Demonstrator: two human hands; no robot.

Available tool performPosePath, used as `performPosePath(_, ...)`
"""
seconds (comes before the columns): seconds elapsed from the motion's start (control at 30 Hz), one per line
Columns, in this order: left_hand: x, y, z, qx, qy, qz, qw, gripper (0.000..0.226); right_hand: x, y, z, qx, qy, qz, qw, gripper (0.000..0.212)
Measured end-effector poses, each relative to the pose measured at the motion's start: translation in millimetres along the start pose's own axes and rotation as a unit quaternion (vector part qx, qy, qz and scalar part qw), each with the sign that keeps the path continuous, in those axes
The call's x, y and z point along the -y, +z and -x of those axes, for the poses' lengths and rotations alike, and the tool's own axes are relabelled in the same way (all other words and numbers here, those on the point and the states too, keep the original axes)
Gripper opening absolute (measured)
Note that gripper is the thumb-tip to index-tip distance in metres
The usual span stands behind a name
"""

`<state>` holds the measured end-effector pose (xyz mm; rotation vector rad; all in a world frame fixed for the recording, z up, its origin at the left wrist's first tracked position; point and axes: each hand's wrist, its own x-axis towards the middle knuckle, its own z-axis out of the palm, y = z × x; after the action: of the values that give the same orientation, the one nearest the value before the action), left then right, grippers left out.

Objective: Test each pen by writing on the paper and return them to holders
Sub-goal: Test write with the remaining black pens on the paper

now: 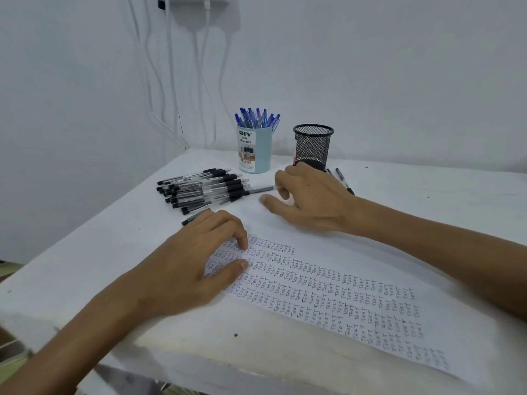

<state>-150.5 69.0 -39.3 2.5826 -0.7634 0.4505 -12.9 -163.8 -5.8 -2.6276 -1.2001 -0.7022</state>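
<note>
The right hand (pixel 302 201) touches one of the black pens (pixel 205 189) — grip unclear — and tugging could scatter the rest; the left hand (pixel 199 266), relaxed, pins the paper (pixel 342 303).

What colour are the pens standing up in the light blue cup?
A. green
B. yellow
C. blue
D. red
C: the pens sticking out of the light blue cup all have blue tops, while the pens lying loose beside it are black.
</note>
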Motion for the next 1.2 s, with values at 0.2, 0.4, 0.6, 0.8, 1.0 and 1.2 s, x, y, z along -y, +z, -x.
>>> performPosePath(0.2, 1, 0, 0, 0.0, 0.001, 0.003, 1.0, 0.018, 7, -8, -6, -0.019, 0.071, -0.141, 0.987, 0.071)
performPosePath(0.4, 0, -1, 1, -0.002, 0.002, -0.001, 1.0, 0.026, 9, -14, -3, -0.04, 0.158, -0.445, 0.881, 0.059)
performPosePath(0.6, -2, -2, 0, 0.006, 0.001, -0.013, 1.0, 0.042, 14, -13, 17, -0.073, 0.289, -0.526, 0.797, 0.063)
performPosePath(0.8, -1, -3, 0, 0.004, -0.001, -0.013, 1.0, 0.046, 9, -21, 44, 0.053, 0.269, -0.593, 0.757, 0.029)
performPosePath(1.0, -1, -1, -1, 0.003, 0.003, -0.007, 1.0, 0.044, 12, -25, 57, 0.081, 0.237, -0.552, 0.796, 0.017)
performPosePath(1.2, 0, -1, -1, 0.004, 0.007, -0.004, 1.0, 0.044, 14, -26, 57, 0.113, 0.168, -0.493, 0.846, 0.013)
